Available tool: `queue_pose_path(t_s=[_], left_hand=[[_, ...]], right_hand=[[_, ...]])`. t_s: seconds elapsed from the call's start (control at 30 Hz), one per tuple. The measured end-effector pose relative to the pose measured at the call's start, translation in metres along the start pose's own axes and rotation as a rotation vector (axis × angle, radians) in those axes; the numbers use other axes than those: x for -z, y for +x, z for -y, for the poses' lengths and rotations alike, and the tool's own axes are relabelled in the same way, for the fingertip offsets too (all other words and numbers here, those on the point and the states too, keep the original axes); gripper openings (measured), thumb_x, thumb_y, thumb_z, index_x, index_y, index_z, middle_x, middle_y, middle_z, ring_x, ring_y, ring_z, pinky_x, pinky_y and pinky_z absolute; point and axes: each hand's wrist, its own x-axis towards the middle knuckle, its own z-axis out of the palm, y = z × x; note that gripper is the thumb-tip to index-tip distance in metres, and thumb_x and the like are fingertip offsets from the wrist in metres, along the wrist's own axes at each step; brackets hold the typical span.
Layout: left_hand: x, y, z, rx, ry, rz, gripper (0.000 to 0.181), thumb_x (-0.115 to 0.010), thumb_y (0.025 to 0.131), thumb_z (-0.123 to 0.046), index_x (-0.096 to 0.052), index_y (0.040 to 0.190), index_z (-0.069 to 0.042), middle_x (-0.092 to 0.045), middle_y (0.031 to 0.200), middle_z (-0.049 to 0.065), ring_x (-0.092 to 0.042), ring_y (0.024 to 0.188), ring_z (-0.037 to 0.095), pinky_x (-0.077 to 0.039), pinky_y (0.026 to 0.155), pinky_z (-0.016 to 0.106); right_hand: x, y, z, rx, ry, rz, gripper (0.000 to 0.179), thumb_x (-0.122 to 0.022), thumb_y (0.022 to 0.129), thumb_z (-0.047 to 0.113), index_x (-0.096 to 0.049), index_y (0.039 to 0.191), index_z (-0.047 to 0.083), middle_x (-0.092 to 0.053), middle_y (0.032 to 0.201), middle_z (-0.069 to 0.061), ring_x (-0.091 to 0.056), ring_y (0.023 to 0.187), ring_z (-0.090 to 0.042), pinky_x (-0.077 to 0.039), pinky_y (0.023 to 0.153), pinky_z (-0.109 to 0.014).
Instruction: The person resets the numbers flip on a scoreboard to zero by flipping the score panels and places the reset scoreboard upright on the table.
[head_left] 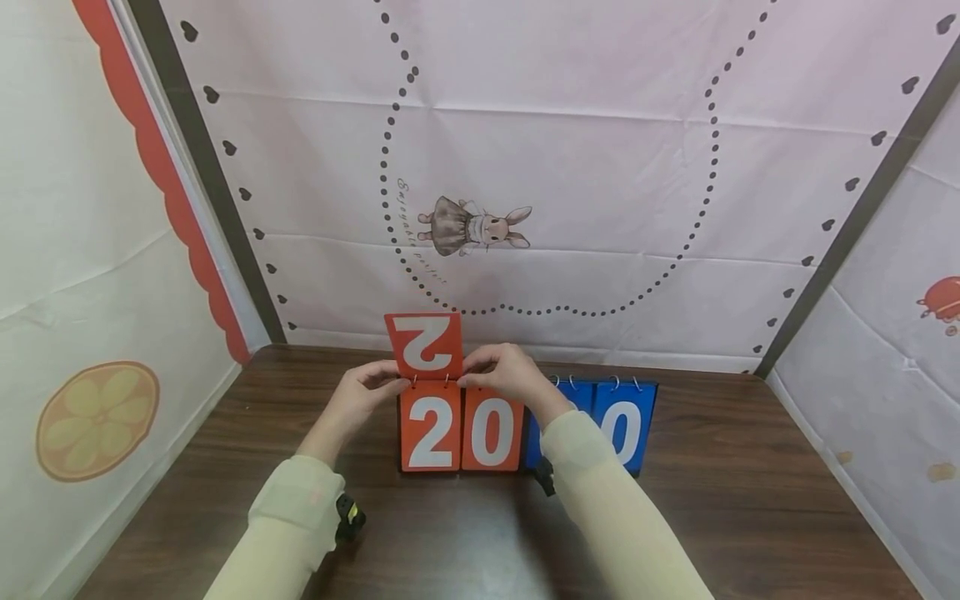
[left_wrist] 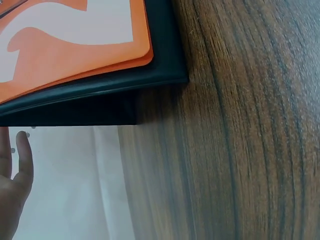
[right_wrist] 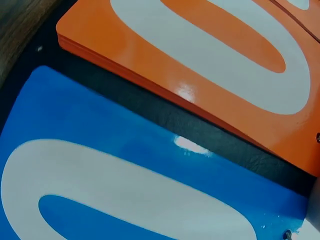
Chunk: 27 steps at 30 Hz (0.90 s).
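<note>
A flip scoreboard (head_left: 492, 428) stands tilted on the table, its red cards reading 2 and 0. Above its top edge a red number card (head_left: 402, 343) is turned up, showing an upside-down 2. My left hand (head_left: 360, 397) pinches that card's lower left corner beside the rings. At the lower right corner, my right hand (head_left: 513, 375) has thumb and fingers pinched on it. Blue cards (head_left: 640, 417) hang at the scoreboard's right, one partly behind my right arm. In the left wrist view only some fingers (left_wrist: 25, 159) show, past the black stand (left_wrist: 165, 65).
The scoreboard rests on a dark wood-grain table (head_left: 750, 483). Behind it rises a pale cloth wall (head_left: 600, 192) with a rabbit print, and more printed cloth (head_left: 82, 250) closes in the sides. Dark devices (head_left: 350, 517) are worn at both wrists.
</note>
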Motion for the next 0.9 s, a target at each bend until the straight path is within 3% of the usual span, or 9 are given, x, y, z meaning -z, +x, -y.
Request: queue_pose_path(t_s=[0.27,0.5,0.63,0.9], left_hand=[[0.0000,0.0025,0.0034,-0.086,-0.010,0.009,0.032,-0.070,0.084,-0.020,-0.065,0.106,0.001,-0.060,0.117,0.011,-0.056,0.104,0.018,-0.045,0.091,0.039],[0.0001,0.0042,0.0066,-0.179,-0.107,0.071,0.020,-0.064,0.087,-0.007,-0.064,0.101,0.007,-0.062,0.110,0.006,-0.059,0.100,0.014,-0.049,0.084,0.027],[0.0004,0.0045,0.0065,-0.176,-0.100,0.071,0.017,-0.063,0.087,-0.004,-0.065,0.100,0.006,-0.062,0.108,0.001,-0.059,0.098,0.012,-0.049,0.083,0.025],[-0.0010,0.0054,0.0045,-0.170,-0.032,0.031,0.017,-0.068,0.084,-0.005,-0.065,0.096,0.007,-0.060,0.110,0.010,-0.055,0.103,0.019,-0.048,0.084,0.025]], right_hand=[[0.0010,-0.0005,-0.0011,0.090,0.000,0.017,0.014,-0.074,0.079,0.023,-0.074,0.092,0.018,-0.066,0.098,0.006,-0.058,0.085,-0.012,-0.050,0.074,-0.027],[0.0011,0.0009,-0.0019,0.106,-0.007,0.029,0.010,-0.072,0.082,0.024,-0.074,0.092,0.023,-0.066,0.097,0.011,-0.058,0.089,-0.010,-0.049,0.078,-0.028],[0.0014,0.0014,-0.0018,0.121,-0.006,0.035,0.009,-0.072,0.082,0.023,-0.075,0.091,0.023,-0.066,0.096,0.011,-0.058,0.089,-0.011,-0.050,0.078,-0.028],[-0.0004,-0.0010,-0.0025,0.134,-0.056,-0.004,0.009,-0.071,0.083,0.022,-0.075,0.089,0.026,-0.064,0.095,0.014,-0.056,0.090,-0.008,-0.049,0.078,-0.027]])
